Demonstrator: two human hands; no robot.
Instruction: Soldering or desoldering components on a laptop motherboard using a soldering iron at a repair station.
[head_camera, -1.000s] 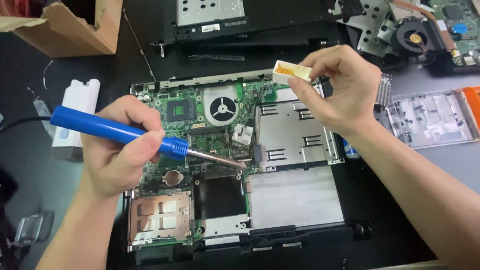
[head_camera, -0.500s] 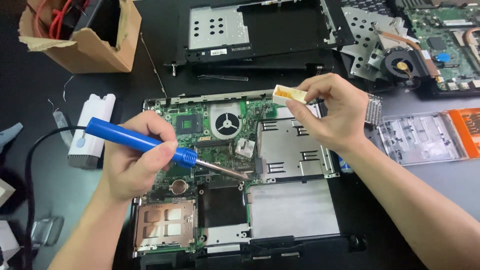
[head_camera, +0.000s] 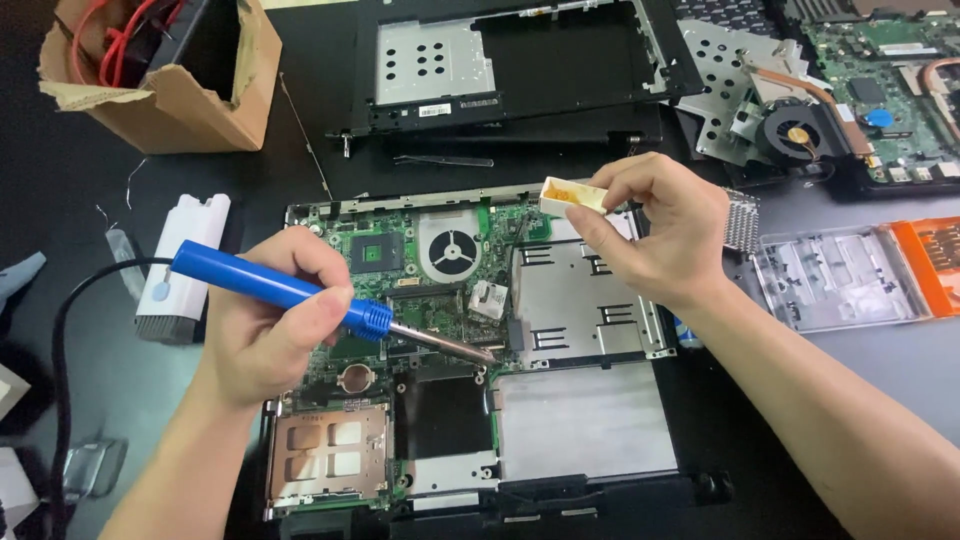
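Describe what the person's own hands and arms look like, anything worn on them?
Both arms are bare to the frame edge, with no sleeves showing. The left hand and right hand wear no gloves, and no rings, watch or bands are visible.

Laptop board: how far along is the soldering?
Done: the laptop lies open, green board and fan bare, other stripped parts around it. In hand: the left hand holds a blue soldering iron, tip down at the board's middle; the right hand holds a small white tub of yellowish stuff above it. Left: no finished joint can be made out; nothing is closed up.
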